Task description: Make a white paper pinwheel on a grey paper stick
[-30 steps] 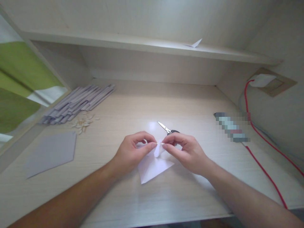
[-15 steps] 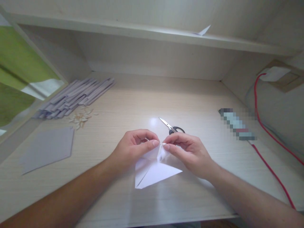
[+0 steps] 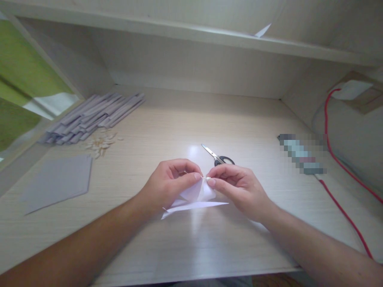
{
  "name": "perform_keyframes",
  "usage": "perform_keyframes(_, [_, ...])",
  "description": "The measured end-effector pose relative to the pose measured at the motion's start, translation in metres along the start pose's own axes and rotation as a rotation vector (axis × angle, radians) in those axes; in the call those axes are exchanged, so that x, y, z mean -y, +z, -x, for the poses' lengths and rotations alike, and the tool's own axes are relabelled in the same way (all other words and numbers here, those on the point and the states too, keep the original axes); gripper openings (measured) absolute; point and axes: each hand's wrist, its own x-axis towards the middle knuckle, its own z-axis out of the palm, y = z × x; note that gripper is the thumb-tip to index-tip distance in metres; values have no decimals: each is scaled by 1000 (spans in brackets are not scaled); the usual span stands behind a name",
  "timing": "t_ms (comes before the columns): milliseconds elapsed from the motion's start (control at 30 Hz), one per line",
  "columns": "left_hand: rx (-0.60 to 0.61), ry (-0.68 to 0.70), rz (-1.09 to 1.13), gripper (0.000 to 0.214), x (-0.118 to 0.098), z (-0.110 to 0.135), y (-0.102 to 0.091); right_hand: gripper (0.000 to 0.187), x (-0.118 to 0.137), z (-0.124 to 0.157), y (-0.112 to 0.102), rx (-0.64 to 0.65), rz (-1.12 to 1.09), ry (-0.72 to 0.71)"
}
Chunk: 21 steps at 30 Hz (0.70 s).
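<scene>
Near the middle of the desk, my left hand (image 3: 172,181) is closed in a pinch at the top edge of a folded sheet of white paper (image 3: 191,193). A long pointed flap (image 3: 196,205) of the sheet sticks out below, seen nearly edge-on. My right hand (image 3: 239,187) pinches a small white piece (image 3: 208,179) at the paper's tip, close to my left fingertips; its kind is too small to tell. Just behind my right hand lies a pair of scissors (image 3: 217,156) with black handles, blades slightly apart, partly hidden by my fingers.
Rolled or folded paper strips (image 3: 95,115) lie piled at the back left. Small cream-coloured bits (image 3: 101,142) are heaped beside them, with flat paper sheets (image 3: 58,181) in front. A blurred-out phone-like device (image 3: 302,154) with a red cable (image 3: 347,217) lies right. A shelf (image 3: 179,32) crosses above.
The folded paper has tipped up, so its lower flap now shows as a thin edge. The small white piece shows more at my right fingertips. The view has shifted slightly.
</scene>
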Motion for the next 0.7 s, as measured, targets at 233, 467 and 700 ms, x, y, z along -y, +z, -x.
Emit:
perform_keyframes(233, [-19,51,-98,11,2,0,-2,12,-2,1,0,1,1,2])
perform_keyframes(467, [-52,201,-287,10,-1,7,1,7,2,2,2,-56,107,-100])
perform_keyframes(700, [-97,482,-433,12,0,9,1,6,9,5,2,-123,278,-275])
